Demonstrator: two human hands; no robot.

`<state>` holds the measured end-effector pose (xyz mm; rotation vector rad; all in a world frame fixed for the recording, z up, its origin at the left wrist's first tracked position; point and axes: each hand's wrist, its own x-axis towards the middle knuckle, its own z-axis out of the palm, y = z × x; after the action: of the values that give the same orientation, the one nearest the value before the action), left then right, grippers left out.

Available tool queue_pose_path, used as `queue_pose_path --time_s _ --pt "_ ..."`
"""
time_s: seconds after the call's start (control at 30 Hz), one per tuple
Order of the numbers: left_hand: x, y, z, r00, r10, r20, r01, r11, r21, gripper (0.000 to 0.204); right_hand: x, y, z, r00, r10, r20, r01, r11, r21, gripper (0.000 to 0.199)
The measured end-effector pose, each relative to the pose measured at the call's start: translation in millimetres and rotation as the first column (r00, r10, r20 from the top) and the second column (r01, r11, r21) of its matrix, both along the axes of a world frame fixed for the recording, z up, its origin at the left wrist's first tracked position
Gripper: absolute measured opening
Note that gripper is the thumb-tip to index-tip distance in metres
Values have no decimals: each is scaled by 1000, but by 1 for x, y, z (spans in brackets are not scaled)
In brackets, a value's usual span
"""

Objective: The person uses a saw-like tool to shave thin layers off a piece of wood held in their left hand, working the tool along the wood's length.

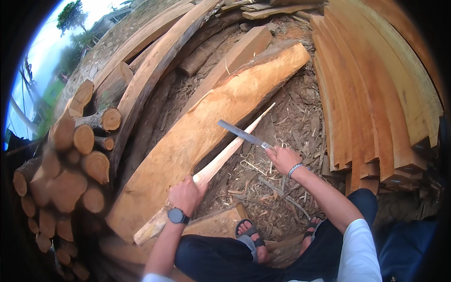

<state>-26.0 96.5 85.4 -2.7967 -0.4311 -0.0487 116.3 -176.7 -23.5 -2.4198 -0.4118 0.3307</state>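
Dark trousers (221, 258) and sandalled feet (249, 232) are seen lowest, beneath both hands. Left hand (185, 195), with a watch (177, 216) at the wrist, is closed around a pale pole (221, 162); the pole is laid slantwise along the edge of a broad slab (206, 127) and runs up past the right hand. Right hand (282, 159), with a wristband (295, 169), is clamped on the handle of a saw (242, 134), whose blade is laid across the pole, just above and between the hands. Cut logs (70, 160) are stacked well left of the left hand. Curved boards (371, 94) are piled right of the right hand. Bark and chips (263, 188) are strewn under the right forearm.
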Motion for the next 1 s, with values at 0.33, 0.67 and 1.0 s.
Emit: queue_pose_path --time_s 0.33,0.67,1.0 --pt "-3 6 -13 997 -34 -64 33 999 -9 69 -5 -2 -41 999 21 -47 -23 999 -30 61" --pt "-1 -4 -10 974 21 -228 -12 999 38 63 -25 15 -64 975 162 -153 -168 985 -29 67" --pt "-2 -1 -16 987 -43 -158 47 999 21 61 -37 24 -48 979 152 -136 -161 985 -64 62"
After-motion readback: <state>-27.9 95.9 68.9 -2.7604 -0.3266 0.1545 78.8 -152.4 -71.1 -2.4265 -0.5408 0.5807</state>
